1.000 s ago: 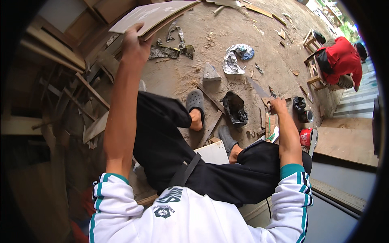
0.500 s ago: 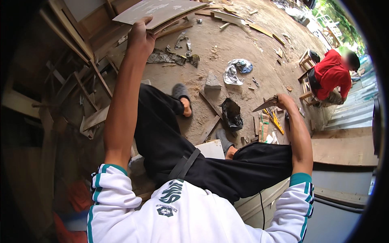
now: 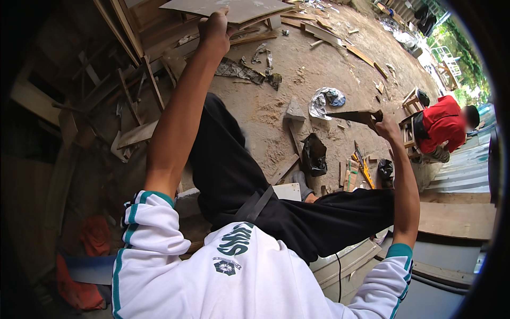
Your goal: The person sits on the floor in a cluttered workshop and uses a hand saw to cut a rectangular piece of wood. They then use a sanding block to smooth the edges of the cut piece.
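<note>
A person in a white jersey with teal trim and black trousers stretches both arms out over a sawdust-strewn dirt floor (image 3: 265, 106). The left hand (image 3: 215, 29) is curled shut around the near edge of a flat grey board (image 3: 234, 8), holding it up at the top of the view, above a stack of timber offcuts (image 3: 149, 80) lying along the floor's left side. The right hand (image 3: 387, 127) is closed in a fist on the handle of a handsaw (image 3: 353, 116), its blade pointing left and hanging in the air above the floor's right side. Beneath the saw lie a black bag (image 3: 314, 154), a crumpled white plastic sheet (image 3: 325, 101) and a yellow tool (image 3: 364, 167). At the floor's far right edge, a second person in a red shirt (image 3: 443, 125) crouches beside a small wooden stool (image 3: 410, 101).
</note>
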A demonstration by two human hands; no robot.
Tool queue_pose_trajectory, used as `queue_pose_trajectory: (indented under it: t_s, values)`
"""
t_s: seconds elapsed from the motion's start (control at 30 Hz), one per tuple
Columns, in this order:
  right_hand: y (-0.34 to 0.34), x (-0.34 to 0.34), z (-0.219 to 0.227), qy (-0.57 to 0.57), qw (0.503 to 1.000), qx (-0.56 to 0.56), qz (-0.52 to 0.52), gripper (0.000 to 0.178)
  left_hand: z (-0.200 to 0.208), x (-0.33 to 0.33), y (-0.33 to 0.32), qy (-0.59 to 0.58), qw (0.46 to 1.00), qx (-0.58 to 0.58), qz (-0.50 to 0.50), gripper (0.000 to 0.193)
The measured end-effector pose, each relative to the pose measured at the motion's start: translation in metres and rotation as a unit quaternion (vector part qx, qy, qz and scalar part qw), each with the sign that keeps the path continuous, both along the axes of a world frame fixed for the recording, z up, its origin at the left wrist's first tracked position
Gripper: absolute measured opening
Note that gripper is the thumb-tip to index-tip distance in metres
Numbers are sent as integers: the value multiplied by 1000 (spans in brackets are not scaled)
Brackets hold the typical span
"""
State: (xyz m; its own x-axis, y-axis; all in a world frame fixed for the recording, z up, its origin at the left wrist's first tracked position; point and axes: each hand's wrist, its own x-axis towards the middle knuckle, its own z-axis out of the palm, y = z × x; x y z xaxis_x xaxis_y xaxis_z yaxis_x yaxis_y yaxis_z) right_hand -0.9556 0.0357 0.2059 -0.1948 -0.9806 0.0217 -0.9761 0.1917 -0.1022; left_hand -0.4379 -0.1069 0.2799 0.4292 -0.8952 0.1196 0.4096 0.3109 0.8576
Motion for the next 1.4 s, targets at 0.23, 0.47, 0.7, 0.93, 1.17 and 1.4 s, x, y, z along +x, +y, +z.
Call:
queue_pose_trajectory:
  t_s: [0.23,0.47,0.7,0.93,1.17,1.4]
  values:
    - [6,43,69,-359,928,-24,-97,19,-24,-13,9,-1,998,65,-22,41]
    - [-15,121,64,-702,700,-45,-121,20,-180,-8,-23,17,998,50,-45,54]
    - [-91,196,-9,-773,630,8,-69,27,-189,-65,38,154,976,66,-141,35]
    - [-125,279,-42,-679,733,-20,-30,36,-194,-75,29,100,985,-9,-143,43]
    - [-158,279,-48,-735,670,-98,-27,24,-199,-86,0,-2,971,59,-231,58]
    - [-165,252,-38,-694,697,-161,-81,24,-371,32,-34,-344,882,286,-150,65]
